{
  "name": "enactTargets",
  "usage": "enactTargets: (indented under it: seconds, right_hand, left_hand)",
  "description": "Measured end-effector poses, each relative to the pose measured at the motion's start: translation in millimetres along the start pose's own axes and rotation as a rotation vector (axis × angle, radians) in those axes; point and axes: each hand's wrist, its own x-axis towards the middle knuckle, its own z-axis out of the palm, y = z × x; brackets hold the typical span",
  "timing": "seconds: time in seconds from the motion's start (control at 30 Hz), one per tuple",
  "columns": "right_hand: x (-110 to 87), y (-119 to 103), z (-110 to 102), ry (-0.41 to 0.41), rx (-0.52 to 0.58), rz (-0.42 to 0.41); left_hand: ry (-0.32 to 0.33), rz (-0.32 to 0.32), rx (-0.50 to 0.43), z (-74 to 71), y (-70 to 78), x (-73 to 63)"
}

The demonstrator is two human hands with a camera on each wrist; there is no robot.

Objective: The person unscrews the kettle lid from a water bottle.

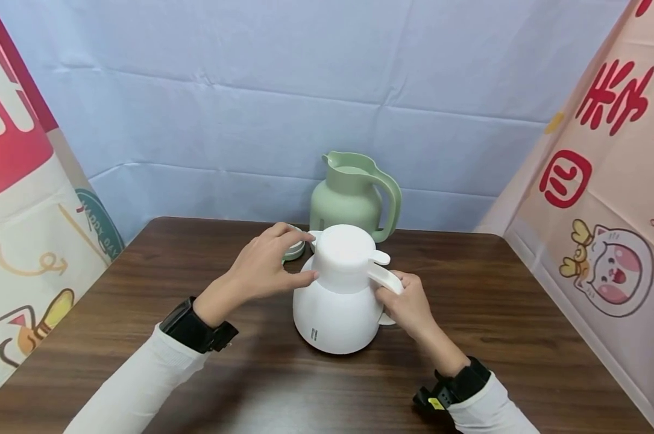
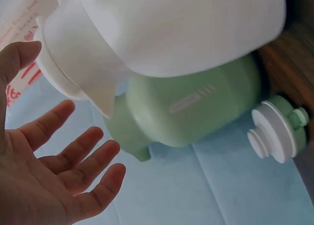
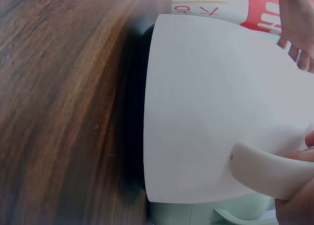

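Right hand (image 1: pixel 411 306) grips handle (image 1: pixel 384 278) of white jug (image 1: pixel 334 316) toward far edge of table (image 1: pixel 478 301); left hand (image 1: pixel 268 266) spread beside lid (image 1: pixel 345 246); base (image 3: pixel 138 112) should stay flat.

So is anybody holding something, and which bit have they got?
Yes: the white thermal jug, by its handle. The right fingers are curled round it. The left fingers are near its lid, holding nothing.

Green jug (image 1: pixel 337 208) — partly hidden, behind white jug (image 1: pixel 337 316)
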Motion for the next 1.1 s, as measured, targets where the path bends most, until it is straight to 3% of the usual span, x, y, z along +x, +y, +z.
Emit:
enactTargets:
  seconds: [0.53,0.73,1.1]
  right_hand:
    - [0.4,4.0,-2.3,-0.008,-0.018,0.006]
    - [8.5,25.1,-6.4,-0.003,-0.026,0.017]
    - [9.2,24.2,-4.6,-0.015,0.006,0.03]
  left_hand:
    - [0.0,0.208,-0.162,3.2,27.9,33.2]
    - [-0.072,0.196,-0.114,6.5,37.9,43.2]
    - [-0.133,0.17,0.015,11.2,44.5,56.5]
